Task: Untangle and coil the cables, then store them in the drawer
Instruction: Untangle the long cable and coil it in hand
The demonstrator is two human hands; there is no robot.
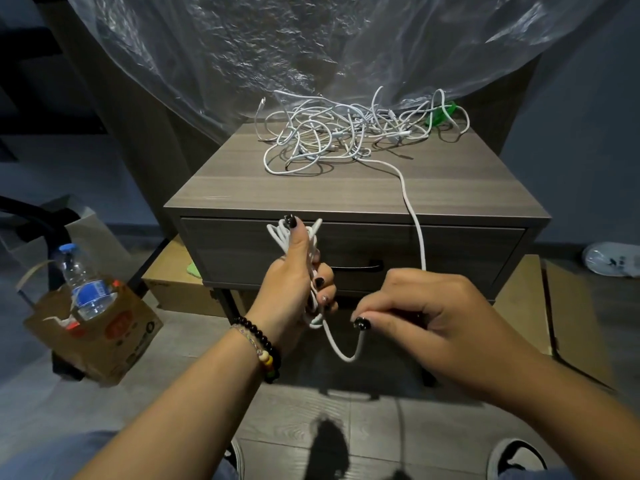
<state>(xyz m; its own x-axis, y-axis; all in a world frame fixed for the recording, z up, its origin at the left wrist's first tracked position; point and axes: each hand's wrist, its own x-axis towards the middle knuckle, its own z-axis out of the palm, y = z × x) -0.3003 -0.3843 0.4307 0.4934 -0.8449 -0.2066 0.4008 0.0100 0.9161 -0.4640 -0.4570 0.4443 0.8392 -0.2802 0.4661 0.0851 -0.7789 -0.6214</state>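
A tangle of white cables point(346, 136) lies at the back of the grey-brown nightstand top point(242, 181). One white cable point(412, 216) runs from the tangle over the front edge and down to my hands. My left hand point(294, 282) grips a partly wound coil of that cable point(277, 233), held upright in front of the drawer. My right hand point(415, 317) pinches the same cable just right of the coil, with a slack loop point(341, 355) hanging between the hands. The drawer point(450, 251) is closed, its dark handle point(360, 268) partly hidden behind my hands.
Clear plastic sheeting point(311, 46) hangs behind the nightstand. A green object point(441, 114) sits among the cables at the back right. A paper bag point(97, 337) with a water bottle point(83, 282) stands on the floor at left. Cardboard point(571, 306) lies at right.
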